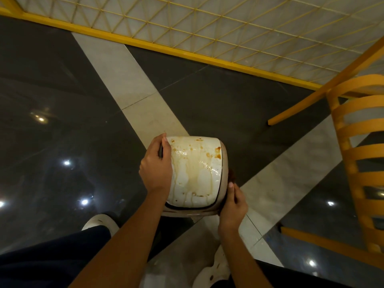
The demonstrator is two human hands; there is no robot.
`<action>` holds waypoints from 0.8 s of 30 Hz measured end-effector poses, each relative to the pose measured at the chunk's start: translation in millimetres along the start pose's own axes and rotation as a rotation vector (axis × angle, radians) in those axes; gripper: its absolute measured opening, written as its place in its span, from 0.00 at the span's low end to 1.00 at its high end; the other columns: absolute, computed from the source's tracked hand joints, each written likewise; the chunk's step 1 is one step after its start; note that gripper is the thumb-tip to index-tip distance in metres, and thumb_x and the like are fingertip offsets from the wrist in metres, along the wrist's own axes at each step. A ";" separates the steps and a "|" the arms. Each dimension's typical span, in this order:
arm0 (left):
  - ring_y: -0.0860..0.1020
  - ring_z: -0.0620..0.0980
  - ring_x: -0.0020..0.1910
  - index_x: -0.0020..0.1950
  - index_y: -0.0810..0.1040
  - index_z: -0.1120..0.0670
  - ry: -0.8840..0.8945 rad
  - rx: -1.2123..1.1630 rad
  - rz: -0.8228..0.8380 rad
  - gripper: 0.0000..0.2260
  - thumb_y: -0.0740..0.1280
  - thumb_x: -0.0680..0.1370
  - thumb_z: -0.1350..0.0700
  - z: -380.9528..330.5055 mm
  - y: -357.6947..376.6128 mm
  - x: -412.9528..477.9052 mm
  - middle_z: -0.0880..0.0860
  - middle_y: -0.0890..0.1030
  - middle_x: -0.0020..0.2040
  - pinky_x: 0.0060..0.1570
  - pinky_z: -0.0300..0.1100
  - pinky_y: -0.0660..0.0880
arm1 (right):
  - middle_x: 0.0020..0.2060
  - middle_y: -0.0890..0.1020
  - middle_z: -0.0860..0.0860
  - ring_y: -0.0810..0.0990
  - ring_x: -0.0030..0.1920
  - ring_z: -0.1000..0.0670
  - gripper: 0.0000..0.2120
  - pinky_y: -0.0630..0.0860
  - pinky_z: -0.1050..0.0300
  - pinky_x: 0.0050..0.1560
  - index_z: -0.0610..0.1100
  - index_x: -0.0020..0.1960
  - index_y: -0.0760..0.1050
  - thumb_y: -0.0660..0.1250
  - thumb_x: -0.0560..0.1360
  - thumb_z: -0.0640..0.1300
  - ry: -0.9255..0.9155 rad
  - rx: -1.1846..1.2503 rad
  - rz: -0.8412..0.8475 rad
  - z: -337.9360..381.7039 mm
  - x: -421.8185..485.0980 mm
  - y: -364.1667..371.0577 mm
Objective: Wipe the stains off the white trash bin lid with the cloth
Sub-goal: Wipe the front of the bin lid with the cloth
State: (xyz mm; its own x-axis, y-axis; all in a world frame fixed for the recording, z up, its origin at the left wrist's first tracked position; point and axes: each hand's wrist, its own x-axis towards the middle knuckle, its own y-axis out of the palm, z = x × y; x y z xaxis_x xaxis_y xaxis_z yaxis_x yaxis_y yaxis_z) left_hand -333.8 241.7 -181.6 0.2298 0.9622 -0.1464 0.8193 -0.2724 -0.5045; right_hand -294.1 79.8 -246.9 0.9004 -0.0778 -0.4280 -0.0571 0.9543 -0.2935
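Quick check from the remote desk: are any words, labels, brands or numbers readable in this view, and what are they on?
None can be read.
The white trash bin lid, gripped at its edge by the left hand, shows only brown stains.
The dark cloth in the right hand, the orange chair and the yellow mesh panel bear no visible print.

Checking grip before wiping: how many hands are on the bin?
2. Left hand grips the lid's left edge; right hand holds a dark cloth at the bin's right side.
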 end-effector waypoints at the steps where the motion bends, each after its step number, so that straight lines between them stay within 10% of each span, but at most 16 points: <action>1: 0.76 0.45 0.53 0.59 0.77 0.46 -0.006 0.000 0.001 0.12 0.58 0.79 0.48 -0.6 -0.2 0.0 0.47 0.81 0.54 0.48 0.38 0.69 | 0.52 0.81 0.45 0.78 0.55 0.47 0.13 0.75 0.43 0.59 0.42 0.57 0.79 0.63 0.77 0.45 0.010 0.021 -0.064 -5.5 -10.5 -0.2; 10: 0.76 0.47 0.56 0.60 0.77 0.46 -0.012 -0.001 -0.003 0.13 0.58 0.79 0.47 -0.8 0.2 1.1 0.47 0.80 0.56 0.51 0.38 0.69 | 0.48 0.82 0.50 0.79 0.53 0.48 0.11 0.76 0.47 0.58 0.46 0.57 0.78 0.63 0.77 0.44 0.102 0.116 0.061 24.6 18.1 3.2; 19: 0.76 0.44 0.53 0.60 0.77 0.45 -0.011 0.005 -0.002 0.13 0.58 0.79 0.48 0.9 -0.2 1.6 0.47 0.80 0.55 0.50 0.37 0.69 | 0.56 0.80 0.46 0.77 0.58 0.48 0.15 0.74 0.53 0.58 0.44 0.62 0.76 0.59 0.79 0.47 0.145 0.192 -0.200 -12.0 -37.4 6.3; 24: 0.73 0.40 0.51 0.60 0.77 0.47 -0.011 -0.011 0.001 0.13 0.58 0.79 0.48 0.2 0.3 1.9 0.47 0.80 0.55 0.50 0.37 0.69 | 0.50 0.82 0.48 0.78 0.55 0.45 0.11 0.75 0.47 0.57 0.47 0.57 0.78 0.61 0.78 0.47 0.066 0.048 0.073 7.0 6.1 -1.6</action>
State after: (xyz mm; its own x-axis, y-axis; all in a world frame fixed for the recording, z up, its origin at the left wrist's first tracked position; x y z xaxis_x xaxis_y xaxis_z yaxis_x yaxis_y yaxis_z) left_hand -333.1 243.4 -182.1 0.2247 0.9619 -0.1558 0.8247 -0.2729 -0.4953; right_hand -285.6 79.8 -243.0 0.8641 -0.0253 -0.5027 -0.0990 0.9707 -0.2190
